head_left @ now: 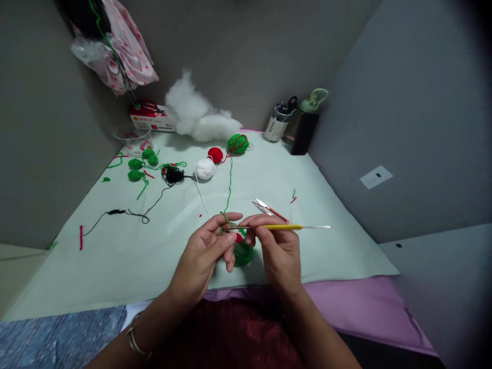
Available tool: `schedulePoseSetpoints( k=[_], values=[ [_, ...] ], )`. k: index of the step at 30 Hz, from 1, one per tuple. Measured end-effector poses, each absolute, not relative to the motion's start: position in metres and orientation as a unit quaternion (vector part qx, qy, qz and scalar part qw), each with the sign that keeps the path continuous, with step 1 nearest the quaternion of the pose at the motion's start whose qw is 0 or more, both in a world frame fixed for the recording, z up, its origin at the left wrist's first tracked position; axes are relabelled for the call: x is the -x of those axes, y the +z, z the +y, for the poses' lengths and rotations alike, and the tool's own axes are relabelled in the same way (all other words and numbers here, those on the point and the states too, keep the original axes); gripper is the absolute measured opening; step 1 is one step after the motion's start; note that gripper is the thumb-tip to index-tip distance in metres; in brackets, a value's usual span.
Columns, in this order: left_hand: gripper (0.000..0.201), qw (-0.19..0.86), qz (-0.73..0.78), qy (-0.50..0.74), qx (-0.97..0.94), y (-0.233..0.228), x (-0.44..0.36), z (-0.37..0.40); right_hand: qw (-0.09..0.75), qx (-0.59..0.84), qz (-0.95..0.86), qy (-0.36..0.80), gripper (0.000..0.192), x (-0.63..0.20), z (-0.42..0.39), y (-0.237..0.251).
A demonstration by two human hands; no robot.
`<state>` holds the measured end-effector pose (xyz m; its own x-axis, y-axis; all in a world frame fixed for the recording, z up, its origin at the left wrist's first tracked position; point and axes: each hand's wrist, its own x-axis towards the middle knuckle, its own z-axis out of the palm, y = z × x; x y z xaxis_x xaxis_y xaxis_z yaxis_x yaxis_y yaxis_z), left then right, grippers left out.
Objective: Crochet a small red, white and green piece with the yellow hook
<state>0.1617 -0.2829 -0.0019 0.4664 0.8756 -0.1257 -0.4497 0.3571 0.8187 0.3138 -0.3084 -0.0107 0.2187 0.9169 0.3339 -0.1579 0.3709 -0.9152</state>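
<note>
My left hand [207, 249] pinches a small crochet piece [239, 236] of red, white and green yarn between thumb and fingers. Green yarn [229, 189] runs over its index finger and back to a green yarn ball [238, 144]. In my right hand [279, 251] is a yellow-handled crochet hook [284, 226], held level, one metal end at the piece and the other pointing right. Whether a loop sits on the hook is too small to tell. A green loop [243, 254] hangs below, between the hands. Thread snips [271, 210] lie just beyond my right hand.
A white yarn ball [205, 168], a red yarn ball [215, 155] and tangled black yarn [173, 175] lie farther back. Small green pieces [135, 175] are at left. White stuffing [200, 115], a pen cup [277, 124] and a bottle [309, 110] stand along the back wall.
</note>
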Motion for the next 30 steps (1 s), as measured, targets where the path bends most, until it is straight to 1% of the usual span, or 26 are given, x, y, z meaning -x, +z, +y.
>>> schedulePoseSetpoints(
  k=[3,5,7,10,12,14,16,18,20,22,24,27,28,30],
  values=[
    [0.024,0.767,0.287,0.429,-0.380,-0.002,-0.161,-0.282,0.689,0.358,-0.426,0.465,0.012,-0.314,-0.306,-0.010],
    [0.023,0.762,0.289,0.435,-0.383,-0.001,-0.161,-0.282,0.691,0.341,-0.417,0.482,0.014,-0.315,-0.305,-0.009],
    [0.023,0.757,0.292,0.444,-0.379,-0.001,-0.160,-0.282,0.688,0.340,-0.431,0.474,0.015,-0.316,-0.306,-0.007],
    [0.024,0.742,0.305,0.456,-0.385,-0.001,-0.159,-0.282,0.678,0.360,-0.482,0.423,0.016,-0.317,-0.311,-0.005],
    [0.025,0.724,0.317,0.463,-0.401,-0.003,-0.159,-0.282,0.663,0.384,-0.528,0.366,0.017,-0.318,-0.315,-0.004],
    [0.025,0.702,0.331,0.471,-0.419,-0.005,-0.160,-0.282,0.636,0.403,-0.595,0.283,0.020,-0.319,-0.319,-0.003],
    [0.024,0.683,0.345,0.481,-0.427,-0.005,-0.162,-0.283,0.587,0.411,-0.676,0.172,0.023,-0.318,-0.321,-0.004],
    [0.029,0.677,0.349,0.496,-0.416,-0.004,-0.164,-0.285,0.529,0.413,-0.740,0.043,0.025,-0.317,-0.321,-0.006],
    [0.041,0.702,0.337,0.499,-0.378,-0.002,-0.165,-0.285,0.484,0.415,-0.768,-0.062,0.027,-0.315,-0.320,-0.010],
    [0.050,0.760,0.316,0.469,-0.321,0.001,-0.164,-0.283,0.482,0.413,-0.766,-0.104,0.029,-0.314,-0.319,-0.013],
    [0.050,0.809,0.302,0.431,-0.264,0.003,-0.161,-0.280,0.533,0.423,-0.731,-0.051,0.029,-0.314,-0.318,-0.014],
    [0.046,0.822,0.298,0.426,-0.232,0.006,-0.158,-0.276,0.631,0.439,-0.627,0.129,0.027,-0.313,-0.316,-0.011],
    [0.046,0.818,0.297,0.430,-0.240,0.006,-0.158,-0.276,0.648,0.434,-0.599,0.183,0.025,-0.313,-0.315,-0.009],
    [0.043,0.807,0.296,0.430,-0.276,0.006,-0.160,-0.277,0.661,0.415,-0.578,0.239,0.023,-0.311,-0.313,-0.006]
  ],
)
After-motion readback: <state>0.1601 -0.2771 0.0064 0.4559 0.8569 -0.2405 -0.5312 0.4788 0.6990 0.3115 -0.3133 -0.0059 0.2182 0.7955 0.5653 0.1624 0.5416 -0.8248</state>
